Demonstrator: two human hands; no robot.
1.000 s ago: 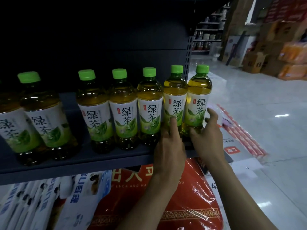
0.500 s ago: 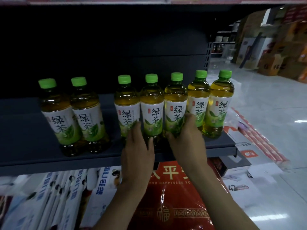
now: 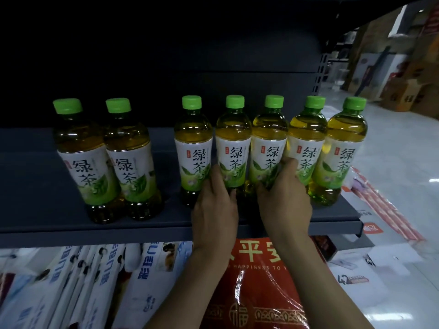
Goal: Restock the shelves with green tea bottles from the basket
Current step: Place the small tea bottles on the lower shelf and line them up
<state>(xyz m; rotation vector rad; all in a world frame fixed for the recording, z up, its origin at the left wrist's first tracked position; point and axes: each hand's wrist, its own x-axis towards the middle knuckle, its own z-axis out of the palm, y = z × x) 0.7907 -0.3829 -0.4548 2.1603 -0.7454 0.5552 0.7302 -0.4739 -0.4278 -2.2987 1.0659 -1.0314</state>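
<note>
Seven green tea bottles with green caps stand in a row on the dark grey shelf (image 3: 71, 230). Two of them (image 3: 88, 162) stand apart at the left; five stand close together at the right. My left hand (image 3: 215, 210) holds the lower part of the second bottle of the five (image 3: 234, 138), fingers reaching up its left side and thumb on its front. My right hand (image 3: 285, 200) grips the middle bottle of the five (image 3: 268, 136), its fingers curled round the right side. The basket is not in view.
Below the shelf lie a red plastic-wrapped pack (image 3: 259, 293) and white and blue packages (image 3: 99, 281). A gap of bare shelf (image 3: 166, 205) separates the two bottle groups. Flat boxes (image 3: 370, 264) lie on the shiny floor at right, with stacked cartons (image 3: 403, 91) beyond.
Both hands have shifted one bottle to the right since half a second ago and now close round the bottles' lower parts. The view has moved closer to the shelf.
</note>
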